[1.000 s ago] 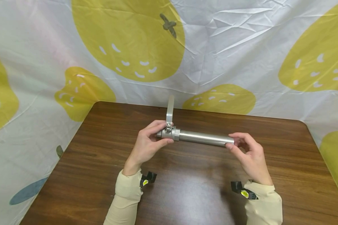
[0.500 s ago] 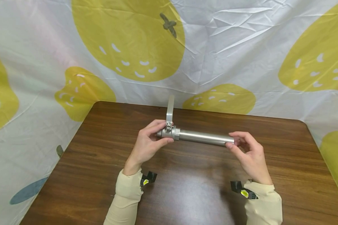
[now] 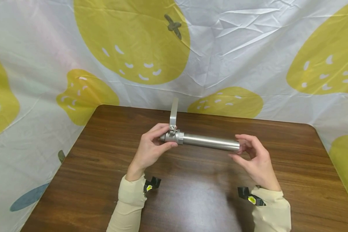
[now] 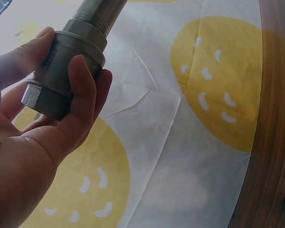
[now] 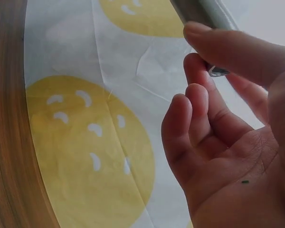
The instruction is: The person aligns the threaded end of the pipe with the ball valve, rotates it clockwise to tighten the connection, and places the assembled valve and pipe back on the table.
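My left hand (image 3: 150, 145) grips the body of a steel ball valve (image 3: 172, 136), thumb in front and fingers behind. The valve's long lever handle (image 3: 173, 111) points up and away. From the valve's right side a shiny metal pipe (image 3: 210, 142) extends to the right. In the left wrist view, screw threads (image 4: 91, 20) show where pipe and valve body (image 4: 66, 66) meet. Around the pipe's free end my right hand (image 3: 256, 159) is loosely spread, its thumb standing off below the pipe. The right wrist view shows the pipe end (image 5: 204, 16) between thumb and fingers; contact there is unclear.
A brown wood-grain table (image 3: 191, 199) lies under both hands. Behind and beside it hangs a white cloth (image 3: 208, 64) printed with large yellow fruit. Each sleeve cuff carries a black wrist camera, left camera (image 3: 152, 185) and right camera (image 3: 250, 196).
My right thumb has come away from the pipe and dropped a little, so the right hand has loosened. Valve and pipe have shifted slightly left with my left hand.
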The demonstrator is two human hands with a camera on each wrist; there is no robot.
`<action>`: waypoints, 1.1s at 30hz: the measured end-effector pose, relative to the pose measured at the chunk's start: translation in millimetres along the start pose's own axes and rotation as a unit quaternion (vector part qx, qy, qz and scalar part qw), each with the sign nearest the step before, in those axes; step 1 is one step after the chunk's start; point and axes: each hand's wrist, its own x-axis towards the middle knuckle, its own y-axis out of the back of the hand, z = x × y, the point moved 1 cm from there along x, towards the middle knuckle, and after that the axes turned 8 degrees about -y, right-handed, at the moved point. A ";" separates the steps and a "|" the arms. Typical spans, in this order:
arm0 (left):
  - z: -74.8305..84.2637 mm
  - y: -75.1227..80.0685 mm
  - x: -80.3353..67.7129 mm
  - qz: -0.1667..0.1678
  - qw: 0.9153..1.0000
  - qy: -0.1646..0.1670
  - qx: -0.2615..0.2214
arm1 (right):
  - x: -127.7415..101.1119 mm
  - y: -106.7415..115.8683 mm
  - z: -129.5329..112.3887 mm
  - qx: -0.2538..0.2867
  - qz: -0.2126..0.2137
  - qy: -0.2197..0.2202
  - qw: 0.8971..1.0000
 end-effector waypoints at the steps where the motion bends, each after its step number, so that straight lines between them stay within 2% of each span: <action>1: 0.3 0.0 0.1 -0.001 1.000 0.000 -0.001 | 0.0 0.0 0.2 -0.003 0.002 0.005 1.000; 9: 1.3 0.4 -0.1 -0.006 1.000 0.006 -0.008 | -1.2 -0.1 -0.1 0.001 0.007 0.007 1.000; 17: 2.2 0.1 0.7 -0.006 1.000 0.007 -0.010 | -0.5 -0.7 1.5 -0.021 0.012 0.022 0.999; 21: 1.0 0.4 0.7 -0.006 1.000 0.007 -0.006 | 1.0 -0.9 1.8 -0.005 0.011 0.027 1.000; 27: 0.2 1.0 0.4 -0.006 1.000 0.004 -0.006 | 4.2 -2.8 -9.2 0.026 0.019 0.077 0.997; 33: 0.7 0.9 0.2 -0.007 1.000 0.004 -0.009 | 4.4 -3.6 -17.8 0.081 0.020 0.096 0.992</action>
